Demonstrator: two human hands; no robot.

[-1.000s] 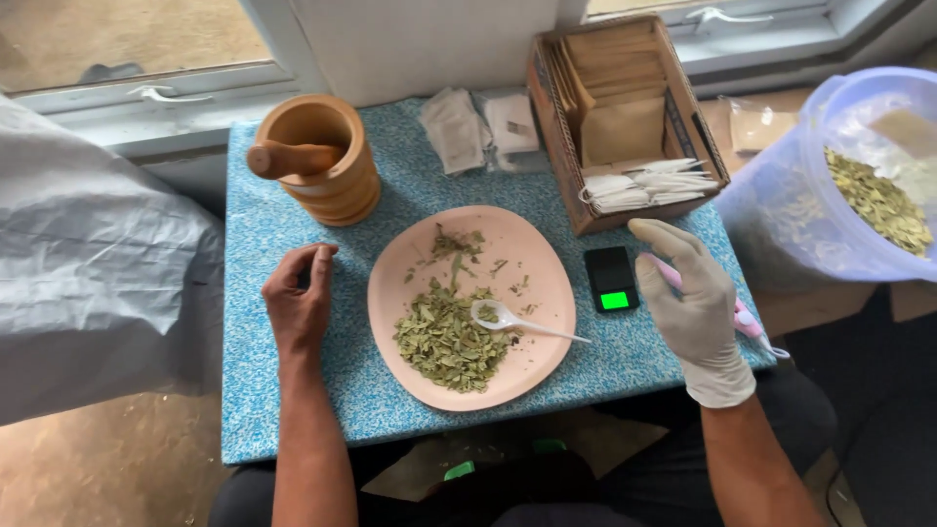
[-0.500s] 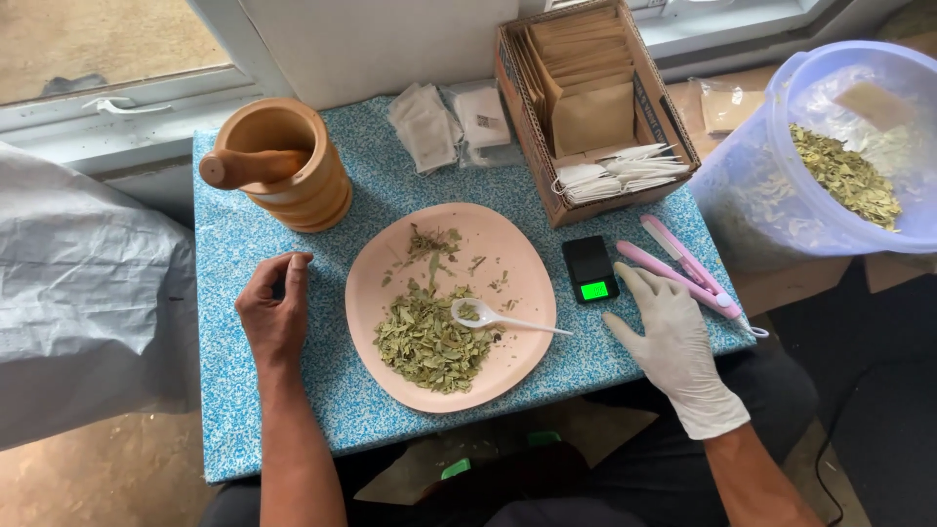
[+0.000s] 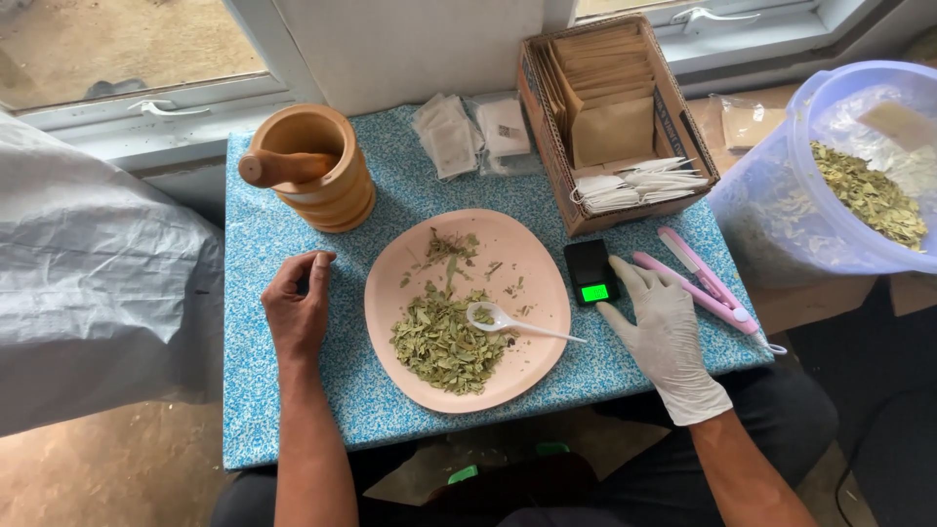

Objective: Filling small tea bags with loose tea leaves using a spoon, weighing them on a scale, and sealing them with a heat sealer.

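Note:
A pink plate (image 3: 532, 259) in the middle of the blue speckled table (image 3: 264, 400) holds a heap of dried green leaves (image 3: 441, 342) and a white plastic spoon (image 3: 508, 320). My bare left hand (image 3: 298, 307) rests on the table left of the plate, fingers loosely curled, holding nothing. My right hand (image 3: 662, 327), in a white glove, lies flat on the table right of the plate, its fingertips beside a small black scale (image 3: 590, 272) with a lit green display.
A wooden mortar with pestle (image 3: 310, 176) stands back left. Small sachets (image 3: 468, 132) lie at the back. A cardboard box (image 3: 610, 122) holds brown envelopes and white bags. A pink sealing tool (image 3: 701, 285) lies right of the scale. A clear tub of dried leaves (image 3: 849, 176) stands far right.
My gloved right hand has come down from above the pink tool and now rests flat beside the scale. My left hand stays on the table. The view has shifted slightly.

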